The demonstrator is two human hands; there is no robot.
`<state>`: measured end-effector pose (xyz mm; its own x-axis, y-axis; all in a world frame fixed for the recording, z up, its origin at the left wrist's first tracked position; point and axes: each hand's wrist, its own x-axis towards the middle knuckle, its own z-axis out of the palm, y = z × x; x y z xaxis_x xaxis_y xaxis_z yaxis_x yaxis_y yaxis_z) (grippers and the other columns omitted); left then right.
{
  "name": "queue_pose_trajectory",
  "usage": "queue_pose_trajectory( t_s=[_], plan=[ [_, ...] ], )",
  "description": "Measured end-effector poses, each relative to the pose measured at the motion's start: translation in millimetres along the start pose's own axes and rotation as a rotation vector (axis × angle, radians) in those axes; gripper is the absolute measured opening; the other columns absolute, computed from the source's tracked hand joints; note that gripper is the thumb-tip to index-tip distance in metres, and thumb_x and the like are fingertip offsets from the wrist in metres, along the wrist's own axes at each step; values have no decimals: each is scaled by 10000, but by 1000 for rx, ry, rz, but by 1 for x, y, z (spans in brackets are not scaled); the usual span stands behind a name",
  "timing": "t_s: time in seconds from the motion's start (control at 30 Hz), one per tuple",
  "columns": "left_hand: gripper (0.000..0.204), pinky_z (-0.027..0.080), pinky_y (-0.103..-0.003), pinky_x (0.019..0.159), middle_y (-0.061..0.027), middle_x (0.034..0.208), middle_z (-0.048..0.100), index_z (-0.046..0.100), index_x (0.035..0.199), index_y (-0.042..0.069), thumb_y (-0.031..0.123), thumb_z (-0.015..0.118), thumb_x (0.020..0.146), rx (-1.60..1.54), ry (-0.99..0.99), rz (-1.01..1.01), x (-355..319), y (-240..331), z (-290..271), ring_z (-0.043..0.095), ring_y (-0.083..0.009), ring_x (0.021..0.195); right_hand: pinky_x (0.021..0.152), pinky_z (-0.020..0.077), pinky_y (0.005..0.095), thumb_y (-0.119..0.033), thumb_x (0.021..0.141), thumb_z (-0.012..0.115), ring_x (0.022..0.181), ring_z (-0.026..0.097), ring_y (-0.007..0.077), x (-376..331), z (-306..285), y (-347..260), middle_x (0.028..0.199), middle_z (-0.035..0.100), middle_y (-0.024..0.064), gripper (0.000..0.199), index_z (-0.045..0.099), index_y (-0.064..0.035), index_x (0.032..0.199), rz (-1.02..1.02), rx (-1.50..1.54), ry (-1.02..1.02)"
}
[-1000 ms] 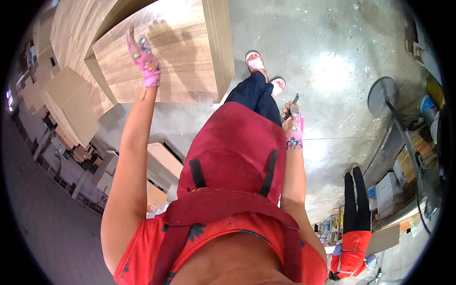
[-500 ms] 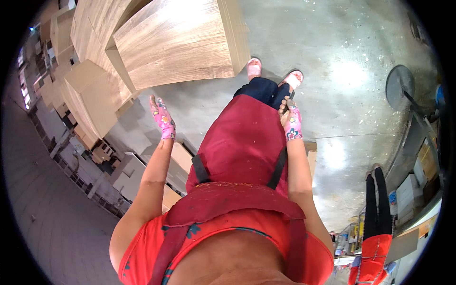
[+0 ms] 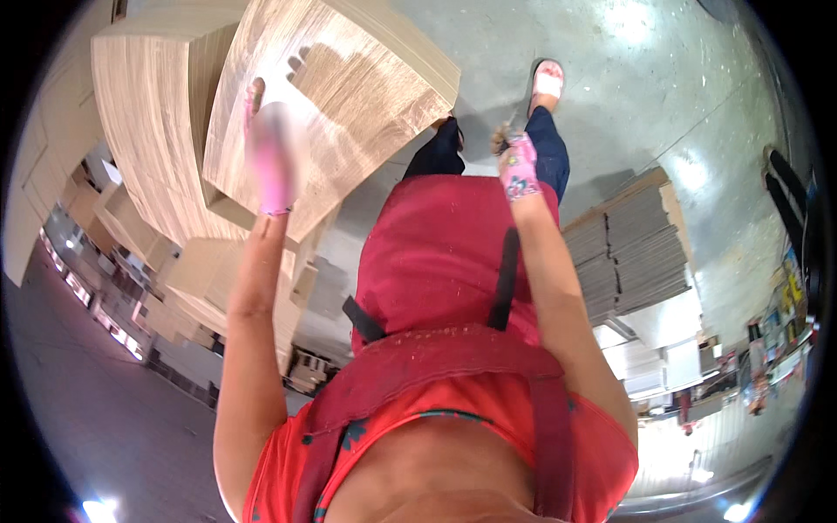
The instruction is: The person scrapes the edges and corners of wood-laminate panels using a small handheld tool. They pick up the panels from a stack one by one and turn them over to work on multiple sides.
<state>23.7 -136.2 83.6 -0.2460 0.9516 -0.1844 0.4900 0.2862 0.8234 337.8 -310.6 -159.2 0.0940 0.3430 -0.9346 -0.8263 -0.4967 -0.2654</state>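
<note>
My left hand, in a pink glove and blurred by motion, is raised in front of the top sheet of a tan cardboard stack. Its fingers point up and its shadow with spread fingers falls on the sheet; whether it touches the sheet is unclear. My right hand, in a pink patterned glove with worn brown fingertips, hangs by my red apron with fingers curled. Whether it holds anything is unclear.
Taller stacks of tan sheets stand at the left, with smaller piles below them. A pile of grey flattened cardboard lies on the concrete floor at the right. My sandalled foot is stepping forward.
The view has swung closer to the tan stack. My left hand rose from my side up against the top sheet. My right hand stayed by the apron.
</note>
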Motion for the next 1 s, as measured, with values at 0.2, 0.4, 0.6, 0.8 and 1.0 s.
queue_pose_trajectory(
  t_s=[0.2,0.4,0.6,0.8,1.0],
  plan=[
    [418,296,-354,1084,-133,1391,415,418,1347,21,147,465,951,23,85,59,105,-40,-14,387,-241,1283,486,451,273,-140,885,566,582,576,132,-20,74,73,737,606,7,30,578,-125,908,98,119,235],
    [445,251,-350,1098,-184,1391,403,445,1301,-43,265,333,1000,733,-58,301,186,-55,-45,357,-276,1309,522,454,277,-170,884,600,605,569,126,18,91,89,736,608,-7,53,598,-118,889,88,315,273],
    [431,178,-383,1136,-136,1405,396,447,1331,45,294,364,989,2,-96,247,115,-6,56,303,-250,1343,523,444,243,-203,908,564,600,538,111,58,60,105,697,551,-22,118,569,-92,871,96,353,-16],
    [453,146,-439,1132,-117,1405,405,438,1347,73,313,419,963,776,-419,834,75,10,87,285,-291,1356,571,480,323,-174,901,582,655,542,155,61,56,81,763,533,14,69,546,-116,907,358,515,-382],
    [434,176,-452,1115,-118,1366,455,471,1325,65,287,344,974,982,-423,967,80,-15,111,318,-339,1325,591,490,387,-266,932,462,658,581,216,133,49,112,768,591,58,192,570,-120,993,317,475,-425]
  ],
)
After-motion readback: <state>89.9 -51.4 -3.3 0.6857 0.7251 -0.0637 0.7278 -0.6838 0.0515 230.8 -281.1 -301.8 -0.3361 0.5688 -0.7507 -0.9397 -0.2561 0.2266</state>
